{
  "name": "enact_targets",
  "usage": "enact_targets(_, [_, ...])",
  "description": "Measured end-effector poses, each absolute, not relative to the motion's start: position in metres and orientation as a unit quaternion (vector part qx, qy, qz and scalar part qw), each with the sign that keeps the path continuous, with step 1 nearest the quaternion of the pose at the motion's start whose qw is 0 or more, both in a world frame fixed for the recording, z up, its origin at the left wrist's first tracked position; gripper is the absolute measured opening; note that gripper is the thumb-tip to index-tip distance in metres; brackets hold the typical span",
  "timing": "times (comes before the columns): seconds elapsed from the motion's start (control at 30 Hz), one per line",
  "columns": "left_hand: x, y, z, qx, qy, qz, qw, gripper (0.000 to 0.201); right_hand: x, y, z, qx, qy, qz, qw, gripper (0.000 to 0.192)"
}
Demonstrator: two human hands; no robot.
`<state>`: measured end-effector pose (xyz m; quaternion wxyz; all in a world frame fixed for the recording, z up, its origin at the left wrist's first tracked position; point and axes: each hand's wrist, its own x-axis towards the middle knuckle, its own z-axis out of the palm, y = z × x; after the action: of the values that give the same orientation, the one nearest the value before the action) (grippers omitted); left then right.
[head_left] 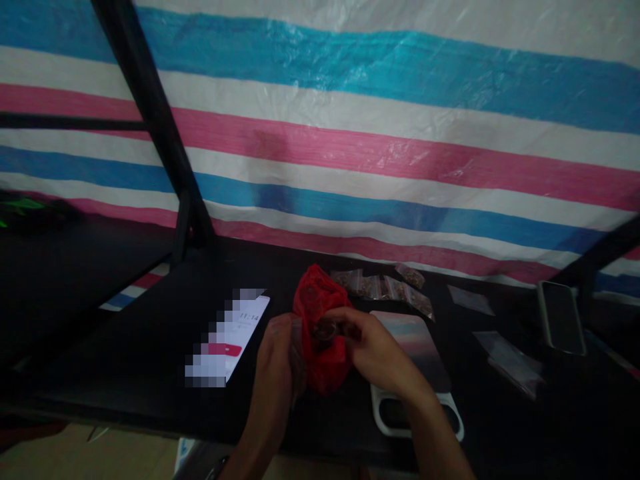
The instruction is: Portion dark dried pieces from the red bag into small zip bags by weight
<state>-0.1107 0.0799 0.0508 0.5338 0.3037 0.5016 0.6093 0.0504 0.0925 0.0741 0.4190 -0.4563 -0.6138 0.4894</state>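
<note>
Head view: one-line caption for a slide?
Both hands, left hand and right hand, grip a red bag over a dark table beside a small scale.

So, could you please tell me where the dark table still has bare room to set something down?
Bare patches: the table left of the lit phone, and the strip between the scale and the empty bags. It is crowded behind the red bag, where filled packets lie, and around both hands.

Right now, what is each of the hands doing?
Left hand: closed, gripping the side of the red bag.
Right hand: closed, fingers pinching something small at the bag's mouth; what it is cannot be told.
</note>
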Motion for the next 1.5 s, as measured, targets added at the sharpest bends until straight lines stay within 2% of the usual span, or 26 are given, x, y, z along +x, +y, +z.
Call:
enact_targets(0.13, [-0.113,0.08,0.044,0.456,0.529,0.58,0.419,0.044,0.049,0.091,0.085,-0.436,-0.607,0.509,0.428,0.04])
enact_targets(0.27, [-0.116,0.081,0.039,0.562,0.525,0.565,0.298,0.039,0.05,0.09,0.091,-0.456,-0.606,0.486,0.434,0.033])
enact_targets(0.53, [-0.121,0.083,0.038,0.59,0.512,0.539,0.315,0.046,0.053,0.075,0.114,-0.472,-0.656,0.404,0.429,0.037])
enact_targets(0.73, [-0.118,0.083,0.033,0.607,0.501,0.512,0.344,0.044,0.043,0.066,0.117,-0.49,-0.718,0.316,0.38,0.05])
enact_targets(1.07, [-0.115,0.08,0.022,0.619,0.444,0.517,0.389,0.054,0.037,0.062,0.126,-0.476,-0.758,0.279,0.347,0.062])
enact_targets(1.23, [-0.114,0.08,0.029,0.612,0.44,0.533,0.386,0.052,0.036,0.061,0.128,-0.467,-0.757,0.265,0.372,0.06])
enact_targets(1.33, [-0.113,0.08,0.036,0.585,0.442,0.55,0.399,0.052,0.04,0.063,0.128,-0.471,-0.743,0.251,0.403,0.051])
enact_targets(1.43, [-0.116,0.08,0.043,0.548,0.456,0.582,0.392,0.053,0.047,0.069,0.123,-0.512,-0.709,0.213,0.435,0.042])
enact_targets(1.5, [-0.119,0.079,0.047,0.525,0.458,0.619,0.362,0.051,0.05,0.075,0.114,-0.553,-0.692,0.2,0.42,0.041])
